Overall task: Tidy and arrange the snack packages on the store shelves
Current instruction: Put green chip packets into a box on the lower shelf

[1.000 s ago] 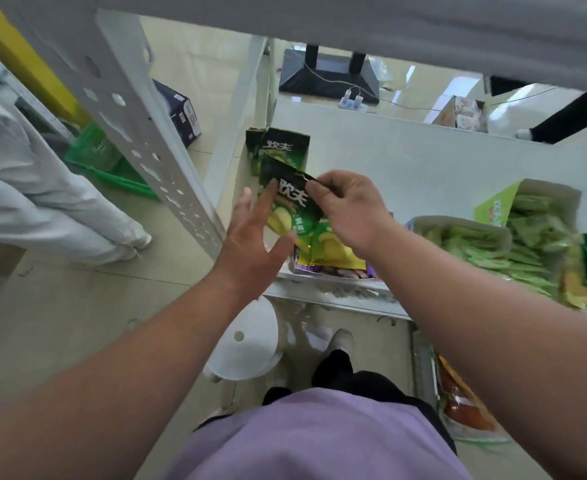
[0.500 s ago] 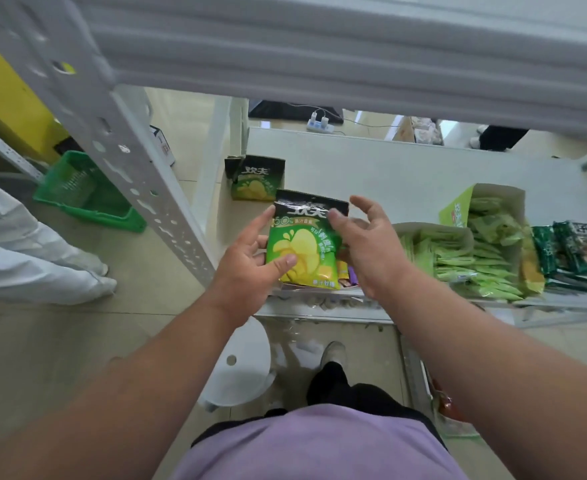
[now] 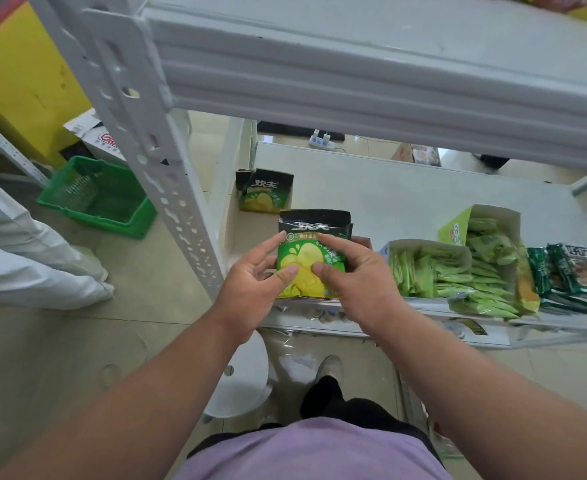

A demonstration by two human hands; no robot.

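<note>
Hands, left (image 3: 250, 282) and right (image 3: 351, 275), both grip one green snack packet (image 3: 311, 258) upright, thumbs pressing its front

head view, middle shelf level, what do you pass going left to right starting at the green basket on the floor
green basket → perforated white upright → chip bag held by both hands → open box of pale green sachets → taller green box of sachets → dark green packets
</note>
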